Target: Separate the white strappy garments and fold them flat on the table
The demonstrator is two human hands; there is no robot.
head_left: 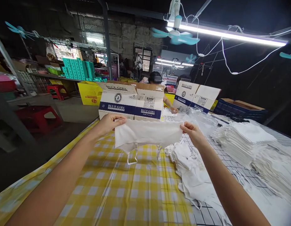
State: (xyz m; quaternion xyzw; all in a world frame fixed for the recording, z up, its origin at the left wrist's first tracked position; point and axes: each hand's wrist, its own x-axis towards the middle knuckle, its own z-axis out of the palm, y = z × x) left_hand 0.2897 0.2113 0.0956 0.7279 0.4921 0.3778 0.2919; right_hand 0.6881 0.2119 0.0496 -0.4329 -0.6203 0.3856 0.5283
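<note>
The left hand [113, 121] and the right hand [193, 131] hold a white garment [148, 132] in the air, spread between them above the yellow-and-white checked cloth [112, 191]. The fingers of the left hand are pinched on the upper corner at ten o'clock of the garment, and those of the right hand are pinched on the corner at two o'clock. Thin white straps hang down from its lower edge

Seen from the garment, a white and blue carton [118, 108] stands open at twelve o'clock. On its blue band one can read "BLUE GIRL" two times, and the same name is also on a raised flap. A round emblem and Chinese characters are printed there too; the smallest lines I cannot read surely. At two o'clock there is a second carton [191, 98], also marked "BLUE GIRL". A yellow box [88, 94] at ten o'clock carries red printing, too small to read

Clear plastic [203, 123] and a stack of white garments [244, 141] lie toward three o'clock, a loose white heap [194, 169] at four o'clock. Another person's hand [174, 110] is between the two cartons
</note>
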